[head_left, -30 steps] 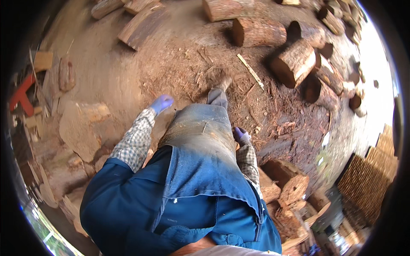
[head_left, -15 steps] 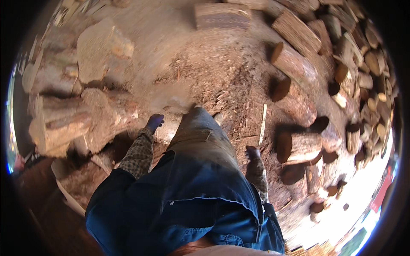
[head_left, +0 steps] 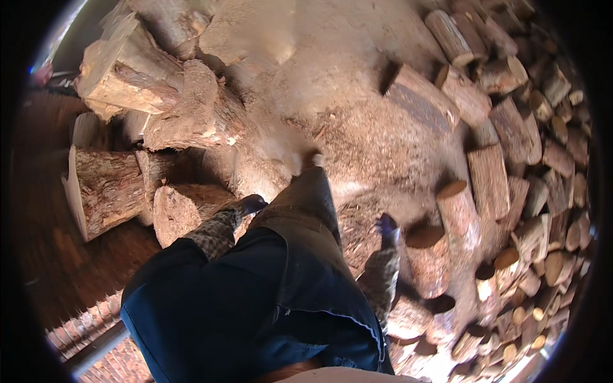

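Observation:
My left hand (head_left: 253, 204), dark-coloured, hangs low beside my leg with its fingers loosely stretched out and nothing in it. Closest to it is a thick log (head_left: 175, 214) with a pale cut face. On the other side, my right hand (head_left: 387, 226) hangs with its fingers somewhat apart, also holding nothing. An upright-looking round log (head_left: 429, 267) lies just right of that hand, apart from it. Patterned sleeves cover both forearms. Between the hands show my dusty trousers (head_left: 297, 210) and blue clothing (head_left: 236, 287).
Big split wood blocks (head_left: 131, 70) crowd the left, with a bark-covered block (head_left: 112, 185) nearer. Several cut logs (head_left: 488, 182) spread into a dense pile on the right. Wood chips cover the ground (head_left: 364, 140) ahead. A brick surface (head_left: 121, 357) and a grey bar (head_left: 96, 350) show lower left.
The view has turned: the left blocks now sit higher in the picture and the log pile reaches lower on the right. My legs have moved in a step; both hands stay without a load.

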